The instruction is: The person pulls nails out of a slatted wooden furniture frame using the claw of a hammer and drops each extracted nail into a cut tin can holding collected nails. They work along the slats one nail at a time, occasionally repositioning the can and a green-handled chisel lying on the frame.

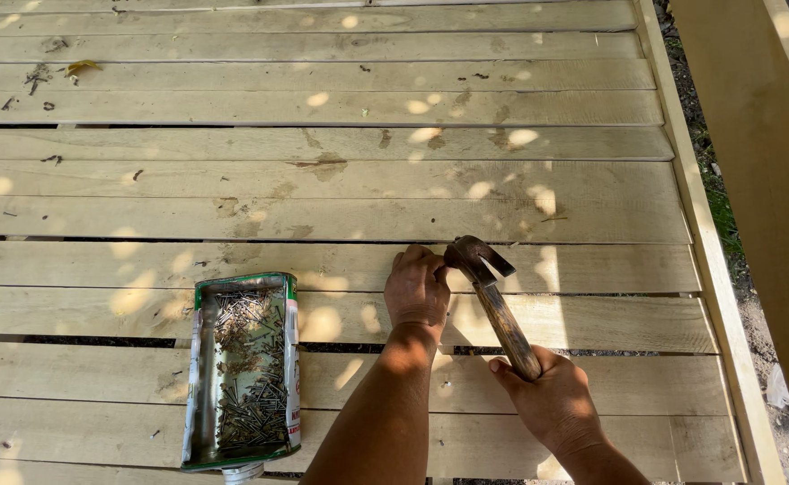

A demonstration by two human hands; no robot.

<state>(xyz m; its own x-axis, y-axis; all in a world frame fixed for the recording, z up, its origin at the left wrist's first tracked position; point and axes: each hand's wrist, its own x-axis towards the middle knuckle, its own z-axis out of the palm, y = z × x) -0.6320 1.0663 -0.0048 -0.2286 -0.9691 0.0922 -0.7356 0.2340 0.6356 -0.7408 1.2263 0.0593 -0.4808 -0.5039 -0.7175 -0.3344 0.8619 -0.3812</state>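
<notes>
— Planks (323,180) of pale wood fill nearly everything, laid side by side with dark gaps between them, dappled with sun spots. What lies on them?

— Take the hammer (495,301) as the landmark. Well to the left of it lies a cut-open metal can (199,377) with a green rim, on its side, holding a heap of small dark nails (249,377). To the right of the hammer a long edge board (709,269) runs along the planks' ends, and beyond that stands a tall upright board (763,180) with bare ground between.

— And the hands?

— The right hand (552,400) is at the lower end of the hammer, its fingers clamped around the wooden handle. The handle slants up and to the left, so the rusty metal head sits just above a plank, claw pointing right.

— The left one?

— The left hand (417,289) is just left of the hammer head, knuckles up, resting on the plank. Its fingers (421,259) are curled together and pressed down beside the head; what they pinch, if anything, is too small to tell.

— Anything smaller?

— Far up and left of the hammer, a yellow leaf (80,66) and some dark scraps of debris (35,79) lie on the planks.
</notes>
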